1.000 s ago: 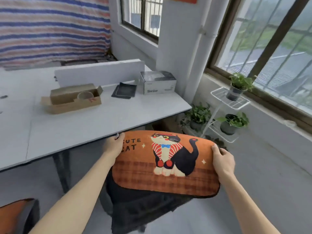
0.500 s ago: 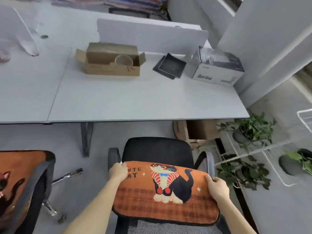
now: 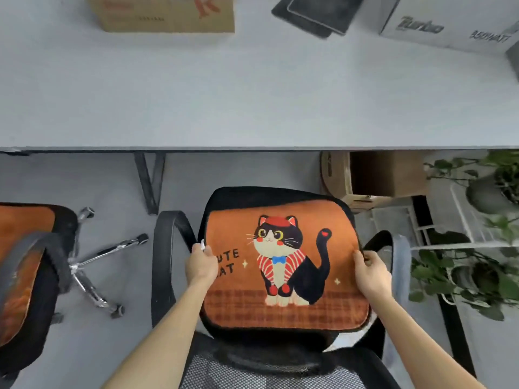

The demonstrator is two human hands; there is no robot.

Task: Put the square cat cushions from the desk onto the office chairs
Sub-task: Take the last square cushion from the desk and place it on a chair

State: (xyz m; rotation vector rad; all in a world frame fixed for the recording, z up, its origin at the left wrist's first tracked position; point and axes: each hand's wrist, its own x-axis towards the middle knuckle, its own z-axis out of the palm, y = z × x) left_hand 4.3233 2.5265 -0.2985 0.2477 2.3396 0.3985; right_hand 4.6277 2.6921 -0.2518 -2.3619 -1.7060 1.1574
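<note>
An orange square cat cushion (image 3: 283, 265) with a black-and-white cat and the words "CUTE CAT" lies flat on the black seat of an office chair (image 3: 224, 197) in front of the desk (image 3: 252, 94). My left hand (image 3: 200, 263) grips its left edge and my right hand (image 3: 370, 272) grips its right edge. A second orange cushion (image 3: 19, 248) rests on another black office chair (image 3: 53, 276) at the left edge of the view.
On the desk stand a cardboard box (image 3: 165, 15), a dark flat pad (image 3: 317, 12) and a white "Turbo" carton (image 3: 449, 26). Under the desk is a brown box (image 3: 373, 175). Potted plants (image 3: 477, 262) on a white rack crowd the right side. The chair armrests (image 3: 165, 248) flank the cushion.
The view has tilted down and closer. The cushion went from held above the chair to lying flat on its seat, both hands still on its edges.
</note>
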